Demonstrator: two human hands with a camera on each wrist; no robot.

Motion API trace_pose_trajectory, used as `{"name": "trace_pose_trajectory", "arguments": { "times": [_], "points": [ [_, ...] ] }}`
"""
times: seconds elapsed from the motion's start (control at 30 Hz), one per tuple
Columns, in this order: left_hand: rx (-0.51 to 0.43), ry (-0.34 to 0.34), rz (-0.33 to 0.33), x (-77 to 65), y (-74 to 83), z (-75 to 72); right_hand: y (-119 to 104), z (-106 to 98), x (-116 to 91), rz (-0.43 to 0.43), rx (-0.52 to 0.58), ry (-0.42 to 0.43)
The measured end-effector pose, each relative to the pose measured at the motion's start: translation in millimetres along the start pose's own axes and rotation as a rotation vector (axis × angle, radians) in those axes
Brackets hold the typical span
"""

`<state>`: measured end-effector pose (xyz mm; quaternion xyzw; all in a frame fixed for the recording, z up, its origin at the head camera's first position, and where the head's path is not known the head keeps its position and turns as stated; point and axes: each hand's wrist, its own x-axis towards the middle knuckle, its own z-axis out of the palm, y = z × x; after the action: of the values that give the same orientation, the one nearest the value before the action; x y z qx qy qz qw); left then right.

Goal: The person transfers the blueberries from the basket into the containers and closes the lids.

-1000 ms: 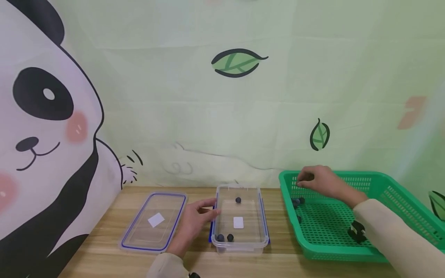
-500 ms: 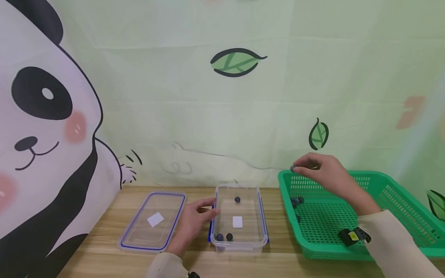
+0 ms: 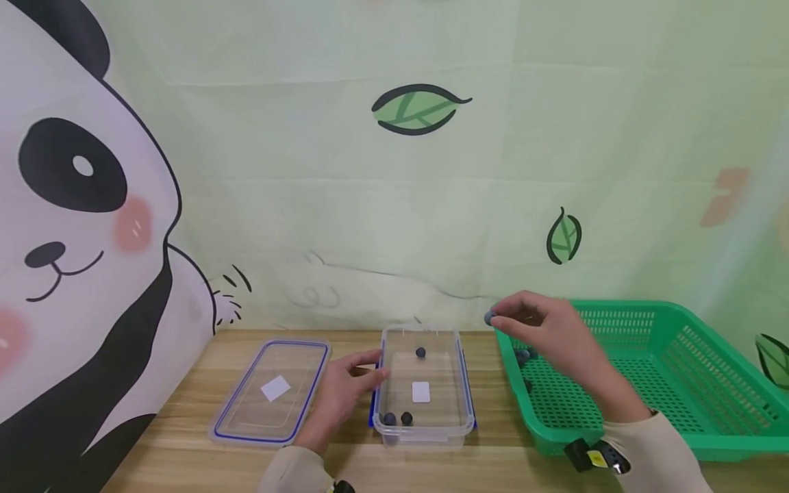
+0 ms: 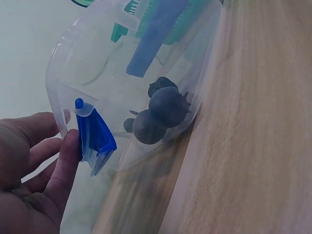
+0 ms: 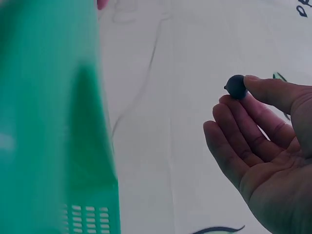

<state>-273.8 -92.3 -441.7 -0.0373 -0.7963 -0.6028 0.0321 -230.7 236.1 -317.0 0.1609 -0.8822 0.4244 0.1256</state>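
Observation:
A blueberry (image 5: 236, 87) sits pinched between the thumb and fingertips of my right hand (image 3: 557, 339), held above the left rim of the green basket (image 3: 666, 311). My left hand (image 3: 345, 394) grips the left side of the clear plastic box (image 3: 427, 433); in the left wrist view its thumb and a finger are at the wall by a blue latch (image 4: 96, 139). Inside the box, one blueberry (image 3: 420, 352) lies toward the back, and two more, a left one (image 3: 390, 419) and a right one (image 3: 407, 418), lie at the front. Several blueberries (image 3: 522, 356) lie along the basket's left inner wall.
The blue-edged clear lid (image 3: 271, 424) with a white square sticker (image 3: 275, 388) lies left of my left hand. Wooden tabletop (image 3: 493, 411) shows between box and basket. A printed cloth backdrop (image 3: 308, 171) hangs behind the table.
My right hand has lifted out of the basket with a blueberry, then moved left past its rim and slightly down. The left hand has stayed at the box.

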Motion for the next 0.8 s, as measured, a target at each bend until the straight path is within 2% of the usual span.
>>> {"name": "trace_pose_trajectory", "arguments": {
  "times": [0.57,0.8],
  "points": [
    [-0.002,-0.006,0.015,0.5,-1.0,0.5,-5.1,64.6,-13.7,-0.015,0.139,-0.047],
    [-0.002,-0.004,0.009,0.3,0.1,0.4,-3.5,88.1,-17.6,-0.036,0.171,-0.102]
  ]
}}
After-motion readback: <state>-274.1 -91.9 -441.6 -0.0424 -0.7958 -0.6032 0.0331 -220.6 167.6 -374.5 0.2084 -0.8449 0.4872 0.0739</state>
